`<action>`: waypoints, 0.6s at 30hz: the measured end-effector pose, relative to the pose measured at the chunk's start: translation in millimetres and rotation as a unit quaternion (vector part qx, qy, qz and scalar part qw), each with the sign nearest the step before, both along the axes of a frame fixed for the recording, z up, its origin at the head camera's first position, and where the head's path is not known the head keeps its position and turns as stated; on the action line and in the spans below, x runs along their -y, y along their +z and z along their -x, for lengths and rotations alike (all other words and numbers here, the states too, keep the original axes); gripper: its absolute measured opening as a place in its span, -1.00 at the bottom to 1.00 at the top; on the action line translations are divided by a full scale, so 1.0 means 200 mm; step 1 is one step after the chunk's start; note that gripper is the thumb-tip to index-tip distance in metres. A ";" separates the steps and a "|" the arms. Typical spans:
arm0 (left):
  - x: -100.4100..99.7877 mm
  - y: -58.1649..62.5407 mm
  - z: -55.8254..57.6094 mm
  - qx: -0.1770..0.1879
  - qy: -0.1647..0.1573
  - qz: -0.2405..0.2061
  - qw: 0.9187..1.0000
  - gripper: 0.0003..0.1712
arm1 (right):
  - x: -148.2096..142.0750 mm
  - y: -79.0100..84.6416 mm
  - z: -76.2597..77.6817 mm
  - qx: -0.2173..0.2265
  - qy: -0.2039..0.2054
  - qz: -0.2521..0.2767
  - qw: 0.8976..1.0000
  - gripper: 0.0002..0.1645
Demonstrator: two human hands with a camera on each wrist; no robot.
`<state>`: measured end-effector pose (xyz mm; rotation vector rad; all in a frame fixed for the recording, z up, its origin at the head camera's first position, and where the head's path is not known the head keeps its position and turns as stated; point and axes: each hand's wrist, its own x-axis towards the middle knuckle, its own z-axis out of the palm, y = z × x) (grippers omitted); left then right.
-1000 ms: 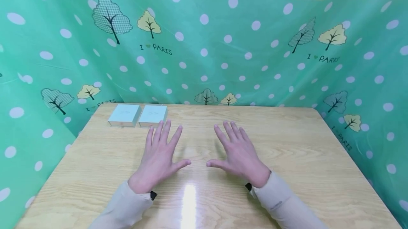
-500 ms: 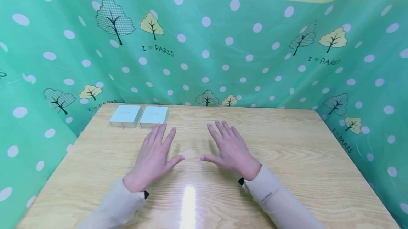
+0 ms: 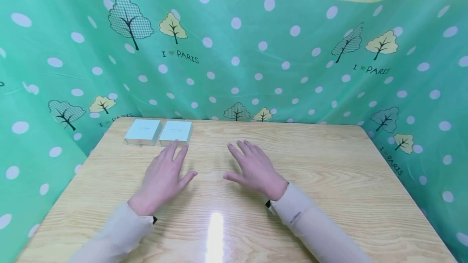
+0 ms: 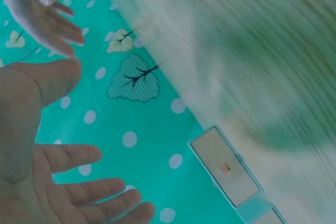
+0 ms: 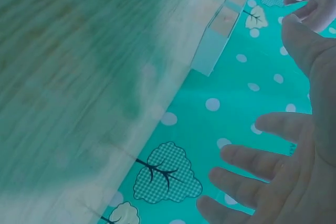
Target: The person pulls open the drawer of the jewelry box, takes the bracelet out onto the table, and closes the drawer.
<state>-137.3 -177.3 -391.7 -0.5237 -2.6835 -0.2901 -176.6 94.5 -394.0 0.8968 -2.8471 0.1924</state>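
Two pale blue square boxes, a left one and a right one, lie side by side at the table's back left, a narrow gap between them. My left hand is over the table just in front of the right box, and its fingertips overlap that box's front edge in the head view. Its fingers are spread, with nothing in them. My right hand hovers near the middle of the table, fingers extended and thumb pointing left, holding nothing. In the left wrist view a box's beige front shows a small reddish tab.
The light wooden table carries a bright light reflection near its front. Behind and at both sides hangs a green dotted curtain printed with trees, close to the table's back edge.
Both hands have moved left; the left hand has come nearer the front of the right box, its fingers a little less spread. The boxes have stayed where they were.
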 end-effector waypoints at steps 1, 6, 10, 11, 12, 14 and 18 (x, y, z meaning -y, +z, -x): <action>0.01 0.00 0.00 0.001 0.000 0.001 1.000 -0.13 | 0.01 0.00 0.01 0.000 0.002 -0.001 1.000 0.07; 0.06 0.00 0.00 -0.002 0.002 0.008 1.000 -0.16 | 0.05 0.01 0.04 0.001 0.010 0.001 1.000 0.03; 0.09 0.00 0.01 -0.003 0.002 0.008 1.000 -0.18 | 0.10 0.02 0.07 0.000 0.020 0.016 1.000 0.00; 0.09 0.00 0.02 0.000 0.003 0.008 1.000 -0.19 | 0.11 0.02 0.08 -0.001 0.024 0.020 1.000 -0.01; 0.10 0.00 0.02 0.002 0.004 0.006 1.000 -0.19 | 0.12 0.02 0.09 0.000 0.027 0.026 0.999 -0.02; 0.11 0.00 0.03 0.007 0.008 0.004 1.000 -0.19 | 0.14 0.02 0.10 0.002 0.030 0.030 0.999 -0.04; 0.13 0.00 0.05 0.023 0.018 -0.001 1.000 -0.19 | 0.18 0.02 0.13 0.017 0.030 0.038 0.999 -0.05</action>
